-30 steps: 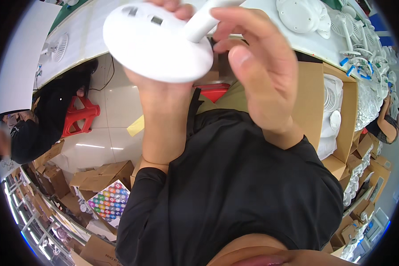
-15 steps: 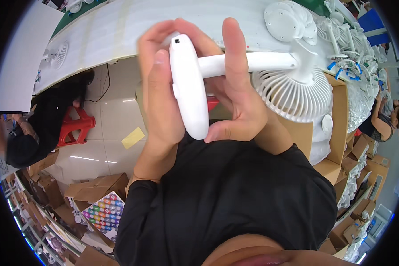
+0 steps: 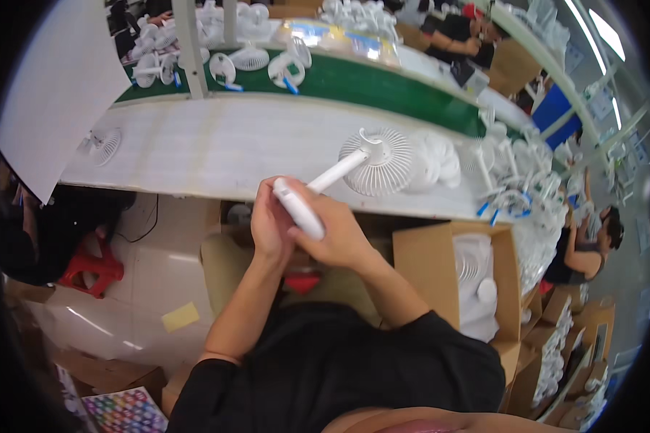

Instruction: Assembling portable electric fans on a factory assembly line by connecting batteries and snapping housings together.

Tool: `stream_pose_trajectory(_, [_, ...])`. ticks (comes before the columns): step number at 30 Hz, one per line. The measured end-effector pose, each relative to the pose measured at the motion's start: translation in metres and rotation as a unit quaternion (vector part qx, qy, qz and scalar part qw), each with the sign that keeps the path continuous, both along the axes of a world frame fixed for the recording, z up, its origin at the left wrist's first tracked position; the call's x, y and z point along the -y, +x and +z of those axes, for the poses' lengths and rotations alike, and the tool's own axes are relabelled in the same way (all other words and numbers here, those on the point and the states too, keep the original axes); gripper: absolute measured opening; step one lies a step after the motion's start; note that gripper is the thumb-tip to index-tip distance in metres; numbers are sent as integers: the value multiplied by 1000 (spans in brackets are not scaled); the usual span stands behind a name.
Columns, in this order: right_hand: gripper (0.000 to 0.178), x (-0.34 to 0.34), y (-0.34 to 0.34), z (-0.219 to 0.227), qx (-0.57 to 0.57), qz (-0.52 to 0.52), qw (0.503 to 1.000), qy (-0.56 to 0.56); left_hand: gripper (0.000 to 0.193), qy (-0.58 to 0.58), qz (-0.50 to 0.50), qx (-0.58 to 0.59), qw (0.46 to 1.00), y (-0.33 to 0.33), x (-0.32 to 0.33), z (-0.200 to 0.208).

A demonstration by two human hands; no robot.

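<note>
A white desk fan (image 3: 301, 211) is held between my two hands in front of the bench's near edge. Its oval base lies in the hands, and the neck slants up to the right to a ribbed round head (image 3: 380, 164) above the bench. My left hand (image 3: 265, 227) is wrapped along the base's left side. With its fingers over the neck end of the base and its thumb by the lower tip, my right hand (image 3: 336, 234) grips from the right. Some fingers are hidden behind the base.
The white-covered bench (image 3: 217, 144) runs across, with another fan (image 3: 105, 146) at its left. White round parts (image 3: 433, 160) and many fan pieces lie right. Behind is a green conveyor (image 3: 354, 90). An open carton (image 3: 426, 267) stands at my right, a red stool (image 3: 97, 267) at left.
The fan has moved lower and away from me, its base now tilted. My right hand has closed round it. The view has lifted, showing more of the bench and conveyor.
</note>
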State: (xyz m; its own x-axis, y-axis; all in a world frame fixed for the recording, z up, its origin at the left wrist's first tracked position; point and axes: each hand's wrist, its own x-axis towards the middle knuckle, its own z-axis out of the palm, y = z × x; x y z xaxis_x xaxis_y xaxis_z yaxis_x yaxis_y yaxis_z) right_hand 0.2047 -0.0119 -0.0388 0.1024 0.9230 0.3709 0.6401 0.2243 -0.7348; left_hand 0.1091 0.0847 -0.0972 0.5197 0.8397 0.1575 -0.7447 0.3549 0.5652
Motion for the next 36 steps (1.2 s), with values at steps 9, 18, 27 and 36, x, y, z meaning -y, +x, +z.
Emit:
stream_pose_trajectory(9, [52,-171,247,-63,132,-286,920,232,16,440,206,-606,630,52,-66,-46])
stream_pose_trajectory(18, [30,-196,208,-111,234,-447,861,63,17,424,256,-559,665,39,-71,-57])
stream_pose_trajectory(27, [16,-208,165,-102,215,-347,912,43,15,289,79,-463,834,71,-178,-28])
stream_pose_trajectory(36, [14,-206,143,-89,201,-333,921,-8,29,463,338,-527,628,171,-398,-54])
